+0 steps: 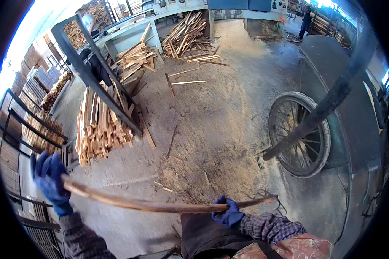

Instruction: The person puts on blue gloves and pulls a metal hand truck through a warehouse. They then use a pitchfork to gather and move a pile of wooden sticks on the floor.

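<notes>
A long strip of wood (138, 204), rough and bark-edged, runs across in front of me, slightly bowed. My right hand (229, 212), in a blue glove, is closed around it right of its middle, close to my body. At its left end is my left hand (52, 181), also in a blue glove and raised, with its fingers stretched upward and apart. The strip's end meets or overlaps the palm side of that glove; whether they touch I cannot tell. The strip's right end reaches past my right hand over the floor.
A stack of cut wood strips (101, 125) stands left in a dark metal frame (97, 64). Loose strips (186, 34) heap beside a bench. A cart (333, 77) with a spoked wheel (299, 134) and slanting bar is at right. Sawdust lies on the floor. People stand farther off.
</notes>
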Demonstrator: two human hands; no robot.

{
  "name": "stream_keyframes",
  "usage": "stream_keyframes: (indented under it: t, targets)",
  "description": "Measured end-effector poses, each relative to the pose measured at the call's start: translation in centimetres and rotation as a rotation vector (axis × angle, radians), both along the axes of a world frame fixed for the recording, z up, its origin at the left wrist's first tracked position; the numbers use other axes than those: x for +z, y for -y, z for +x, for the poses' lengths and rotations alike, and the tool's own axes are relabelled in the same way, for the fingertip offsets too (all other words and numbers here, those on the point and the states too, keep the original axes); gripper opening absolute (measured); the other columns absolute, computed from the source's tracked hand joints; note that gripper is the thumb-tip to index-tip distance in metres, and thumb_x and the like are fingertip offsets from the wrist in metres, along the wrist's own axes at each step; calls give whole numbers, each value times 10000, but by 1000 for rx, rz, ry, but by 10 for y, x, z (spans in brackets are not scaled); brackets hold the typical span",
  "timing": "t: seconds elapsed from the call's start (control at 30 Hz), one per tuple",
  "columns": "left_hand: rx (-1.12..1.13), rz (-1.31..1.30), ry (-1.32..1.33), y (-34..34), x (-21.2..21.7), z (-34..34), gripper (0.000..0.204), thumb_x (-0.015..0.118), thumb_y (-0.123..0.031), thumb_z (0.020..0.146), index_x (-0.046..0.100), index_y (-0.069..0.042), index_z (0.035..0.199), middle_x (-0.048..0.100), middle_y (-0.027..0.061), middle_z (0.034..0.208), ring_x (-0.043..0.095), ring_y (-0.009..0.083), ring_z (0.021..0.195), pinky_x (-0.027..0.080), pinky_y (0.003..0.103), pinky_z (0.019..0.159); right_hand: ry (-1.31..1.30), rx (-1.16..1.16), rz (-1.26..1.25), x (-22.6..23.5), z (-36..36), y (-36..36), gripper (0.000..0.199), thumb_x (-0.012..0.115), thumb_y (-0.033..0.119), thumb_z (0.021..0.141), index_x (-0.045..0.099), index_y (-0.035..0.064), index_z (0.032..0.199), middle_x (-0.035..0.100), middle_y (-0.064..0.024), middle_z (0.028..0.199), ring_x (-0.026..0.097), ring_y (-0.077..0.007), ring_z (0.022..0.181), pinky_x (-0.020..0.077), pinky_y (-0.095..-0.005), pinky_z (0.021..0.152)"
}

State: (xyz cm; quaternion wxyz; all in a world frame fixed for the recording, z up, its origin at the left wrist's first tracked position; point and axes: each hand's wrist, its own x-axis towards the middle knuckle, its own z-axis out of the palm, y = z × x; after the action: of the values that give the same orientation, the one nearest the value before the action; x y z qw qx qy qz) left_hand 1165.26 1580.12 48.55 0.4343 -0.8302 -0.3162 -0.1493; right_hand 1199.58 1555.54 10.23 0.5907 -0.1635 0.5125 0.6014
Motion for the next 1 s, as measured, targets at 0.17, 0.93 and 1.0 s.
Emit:
stream_keyframes:
  t: [0.17, 0.93, 1.0]
  targets:
    - [307, 243, -126, -43, 7, -137, 226, 528, -46, 921, 584, -20, 1138, 630, 148, 1172, 569, 335, 1175, 384, 561, 1057, -278, 116, 259, -21, -31, -156, 163, 539, 176, 867, 683, 114, 908, 688, -26, 862, 642, -207, 848, 491, -429, 861]
    - [684, -126, 31, -515, -133, 98, 297, 614, -314, 877, 662, -102, 1080, 691, 136, 1022, 658, 270, 958, 476, 466, 901, 211, 480, 332, -140, 255, -725, 277, 460, 319, 946, 659, 136, 1007, 693, -89, 967, 635, -311, 962, 482, -503, 920]
    - [754, -241, -12, -523, -123, 146, 314, 647, -282, 840, 654, -110, 1102, 673, 142, 987, 652, 303, 931, 499, 507, 875, 389, 675, 245, -96, 280, -775, 221, 496, 293, 947, 645, 131, 963, 695, -74, 940, 647, -289, 928, 504, -482, 892]
